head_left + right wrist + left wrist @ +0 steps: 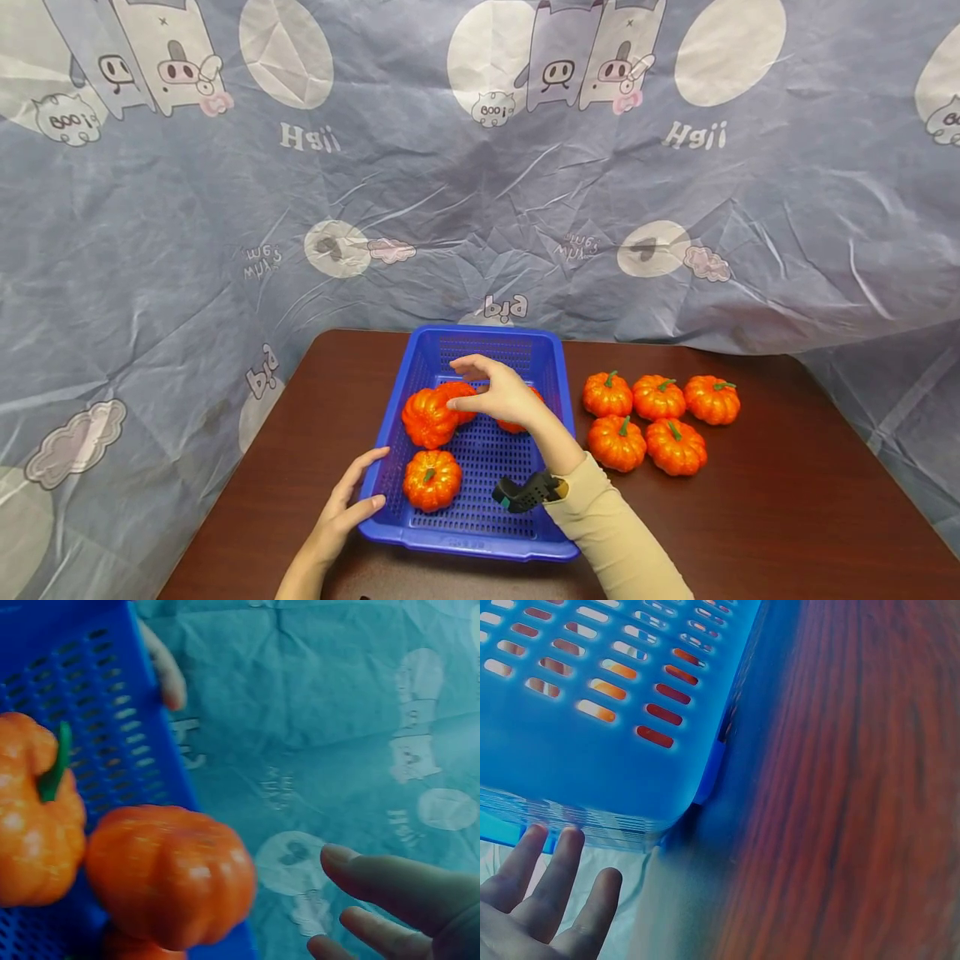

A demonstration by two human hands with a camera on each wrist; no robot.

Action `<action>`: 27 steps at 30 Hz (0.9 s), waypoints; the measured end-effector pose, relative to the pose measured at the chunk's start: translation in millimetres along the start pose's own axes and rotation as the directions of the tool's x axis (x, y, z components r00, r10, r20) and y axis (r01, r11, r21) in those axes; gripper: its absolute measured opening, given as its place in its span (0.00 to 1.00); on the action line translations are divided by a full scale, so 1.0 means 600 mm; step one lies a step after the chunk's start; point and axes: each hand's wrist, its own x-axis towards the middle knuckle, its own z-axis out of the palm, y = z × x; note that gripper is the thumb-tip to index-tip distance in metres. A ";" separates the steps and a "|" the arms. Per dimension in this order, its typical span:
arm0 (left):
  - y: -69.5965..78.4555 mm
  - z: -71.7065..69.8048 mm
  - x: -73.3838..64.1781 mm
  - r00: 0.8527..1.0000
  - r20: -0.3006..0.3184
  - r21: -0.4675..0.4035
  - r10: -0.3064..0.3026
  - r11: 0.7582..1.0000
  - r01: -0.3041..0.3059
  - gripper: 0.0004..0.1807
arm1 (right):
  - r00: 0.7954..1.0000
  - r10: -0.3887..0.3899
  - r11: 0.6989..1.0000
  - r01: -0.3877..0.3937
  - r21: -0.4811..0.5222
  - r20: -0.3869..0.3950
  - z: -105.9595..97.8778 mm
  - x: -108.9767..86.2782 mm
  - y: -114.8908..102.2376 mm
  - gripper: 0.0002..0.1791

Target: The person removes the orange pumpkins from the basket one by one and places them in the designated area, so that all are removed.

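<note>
A blue plastic basket (480, 546) with slotted walls holds several small orange pumpkins. One pumpkin (432, 481) lies at its near left, another (427, 419) behind it, leaning on a third (457, 402); the right wrist partly hides one more pumpkin (534, 396). Over the basket hovers my right hand (498, 392), thumb and fingers apart with nothing between them; the right wrist view shows it beside a tilted pumpkin (172, 874). My left hand (339, 512) is at the basket's left side, its extended fingertips right at the wall in the left wrist view.
Right of the basket, several pumpkins (658, 398) sit in two rows on the brown wooden table (795, 500). A grey-blue printed cloth (480, 200) hangs behind the table and along its sides. A black device (525, 492) is strapped to the right wrist.
</note>
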 end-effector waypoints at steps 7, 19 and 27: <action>-0.001 -0.001 0.000 1.000 0.006 -0.002 0.004 1.000 -0.004 0.30 | 0.999 0.032 0.999 -0.031 -0.025 0.031 0.021 0.006 0.013 0.31; -0.001 -0.001 0.001 1.000 0.014 -0.002 0.010 1.000 -0.010 0.30 | 0.988 0.144 0.987 -0.140 -0.080 0.053 0.048 0.010 0.027 0.31; -0.001 -0.001 0.000 1.000 0.022 -0.006 0.021 1.000 -0.021 0.30 | 0.979 0.197 0.966 -0.184 -0.184 0.053 0.050 0.011 0.029 0.30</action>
